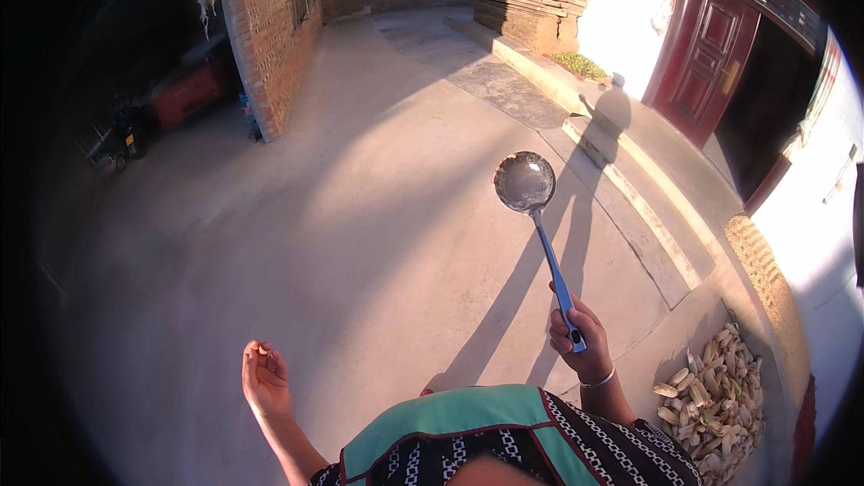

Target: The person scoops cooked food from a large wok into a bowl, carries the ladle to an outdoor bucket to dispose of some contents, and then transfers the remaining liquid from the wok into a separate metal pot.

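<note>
My right hand [587, 342] is closed around the blue-grey handle of a metal ladle [525, 184]. The ladle points up and away from me, and its round bowl has pale smears on its surface. A light bracelet circles my right wrist. Off to the left, my left hand [265, 381] is raised with nothing in it, its fingers slightly bent and apart. Between my arms shows the green apron [450, 414] over my black and white patterned clothes.
A heap of corn cobs [715, 400] lies at my lower right, beside a raised concrete step [630, 198]. Farther right is a dark red door [711, 45], partly open. Stacked boards [531, 13] stand at the back; a brick wall [270, 45] rises at far left.
</note>
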Tool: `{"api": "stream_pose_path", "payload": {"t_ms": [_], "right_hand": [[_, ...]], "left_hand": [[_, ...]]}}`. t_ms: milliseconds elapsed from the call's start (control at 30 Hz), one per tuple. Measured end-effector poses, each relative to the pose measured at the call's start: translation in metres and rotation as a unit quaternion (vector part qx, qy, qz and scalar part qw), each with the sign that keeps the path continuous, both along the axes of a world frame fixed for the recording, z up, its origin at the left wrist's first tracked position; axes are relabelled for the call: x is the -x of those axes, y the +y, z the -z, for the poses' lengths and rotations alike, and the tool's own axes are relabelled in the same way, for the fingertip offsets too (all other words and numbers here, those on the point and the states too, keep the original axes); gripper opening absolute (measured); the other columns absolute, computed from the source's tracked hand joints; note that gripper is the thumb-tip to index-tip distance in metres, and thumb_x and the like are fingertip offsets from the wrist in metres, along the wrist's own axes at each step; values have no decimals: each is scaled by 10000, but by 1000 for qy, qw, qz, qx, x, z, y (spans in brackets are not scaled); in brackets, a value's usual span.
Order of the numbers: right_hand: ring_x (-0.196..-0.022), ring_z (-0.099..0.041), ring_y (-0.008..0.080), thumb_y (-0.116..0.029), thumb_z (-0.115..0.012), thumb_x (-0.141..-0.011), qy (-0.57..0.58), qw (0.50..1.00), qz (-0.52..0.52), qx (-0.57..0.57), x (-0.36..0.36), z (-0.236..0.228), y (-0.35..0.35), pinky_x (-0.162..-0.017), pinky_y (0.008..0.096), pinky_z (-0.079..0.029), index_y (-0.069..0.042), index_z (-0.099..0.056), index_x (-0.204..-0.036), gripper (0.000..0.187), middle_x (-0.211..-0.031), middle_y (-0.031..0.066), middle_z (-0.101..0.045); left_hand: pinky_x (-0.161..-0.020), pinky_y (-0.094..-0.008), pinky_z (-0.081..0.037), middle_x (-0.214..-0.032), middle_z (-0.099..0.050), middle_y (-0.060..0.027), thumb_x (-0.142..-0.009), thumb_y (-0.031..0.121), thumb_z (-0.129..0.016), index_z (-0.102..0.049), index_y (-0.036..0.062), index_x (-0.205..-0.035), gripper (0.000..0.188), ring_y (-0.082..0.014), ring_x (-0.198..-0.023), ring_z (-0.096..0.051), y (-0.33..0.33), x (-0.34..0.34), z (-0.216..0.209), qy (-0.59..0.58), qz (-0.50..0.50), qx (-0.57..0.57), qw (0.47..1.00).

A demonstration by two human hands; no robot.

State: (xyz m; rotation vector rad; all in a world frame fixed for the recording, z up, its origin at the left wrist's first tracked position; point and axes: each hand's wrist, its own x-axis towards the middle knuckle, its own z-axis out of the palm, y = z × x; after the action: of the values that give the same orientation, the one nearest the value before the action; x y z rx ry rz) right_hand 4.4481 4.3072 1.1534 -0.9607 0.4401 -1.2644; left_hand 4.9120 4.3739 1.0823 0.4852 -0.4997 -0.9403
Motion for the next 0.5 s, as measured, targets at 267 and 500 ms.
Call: {"api": "stream_pose_path", "payload": {"t_ms": [267, 500], "right_hand": [[-492, -421, 111, -178, -424, -891, 4, 998, 59, 10, -26, 0, 5, -439, 205, -341, 5, -316, -1322, 481, -678, 53, -455], [-503, -439, 110, -147, -404, -906, -20, 998, 65, -19, -61, -26, -49, -449, 211, -351, -17, -332, -1318, 438, -689, 49, -462]], "left_hand": [[-662, -265, -491, -936, -559, -59, -914, 166, -479, -519, 56, -1038, 170, -162, -787, -558, -105, 7, -85, -117, 175, 17, 977], [-721, -257, -508, -992, -555, -57, -923, 160, -468, -508, 49, -1063, 183, -153, -853, -562, -106, -24, -83, -43, 112, 32, 992]]}}
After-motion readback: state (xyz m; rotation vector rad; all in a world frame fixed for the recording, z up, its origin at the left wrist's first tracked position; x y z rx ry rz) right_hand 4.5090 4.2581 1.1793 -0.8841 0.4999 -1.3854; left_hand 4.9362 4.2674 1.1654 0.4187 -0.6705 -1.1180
